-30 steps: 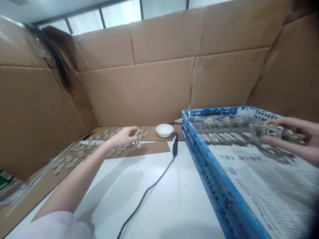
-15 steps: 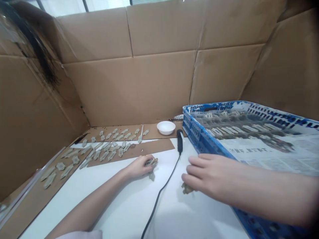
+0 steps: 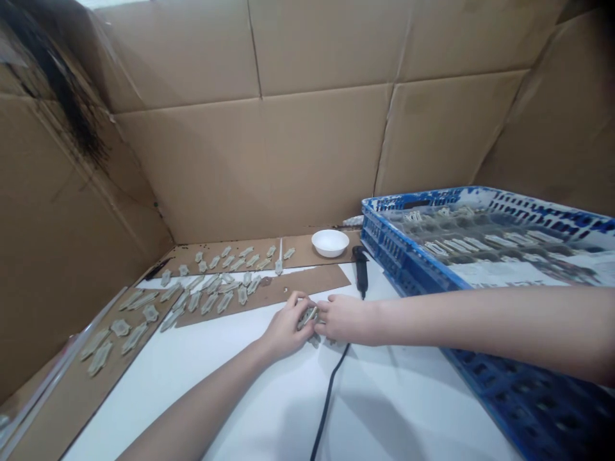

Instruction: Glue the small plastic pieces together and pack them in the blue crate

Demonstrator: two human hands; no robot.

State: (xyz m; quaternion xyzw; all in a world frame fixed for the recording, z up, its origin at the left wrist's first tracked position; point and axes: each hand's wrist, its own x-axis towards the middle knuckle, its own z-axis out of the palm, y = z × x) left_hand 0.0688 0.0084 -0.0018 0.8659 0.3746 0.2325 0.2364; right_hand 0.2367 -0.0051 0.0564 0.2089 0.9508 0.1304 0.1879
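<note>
My left hand (image 3: pixel 284 330) curls its fingers and thumb around a few small pale frame-like pieces (image 3: pixel 310 315) just above the white tabletop. From the right, my right hand (image 3: pixel 353 319) meets it, fingertips pressed together at the same pieces. Part of another piece shows below its fingers. How many pieces are between the hands is hidden. Many similar flat, elongated pieces (image 3: pixel 210 303) with notched ends lie on cardboard strips (image 3: pixel 307 283) to the left and behind.
A blue plastic crate (image 3: pixel 408 256) on the right holds rows of similar pieces and newspaper. At the back stand a white bowl (image 3: pixel 330 243) and a black corded tool (image 3: pixel 360 272). Its cable (image 3: pixel 331 390) crosses the table. Cardboard walls (image 3: pixel 317 147) enclose the space.
My right hand has moved left from beside the crate, bringing its pieces to my left hand. My left hand has shifted slightly right. The view has tilted a little.
</note>
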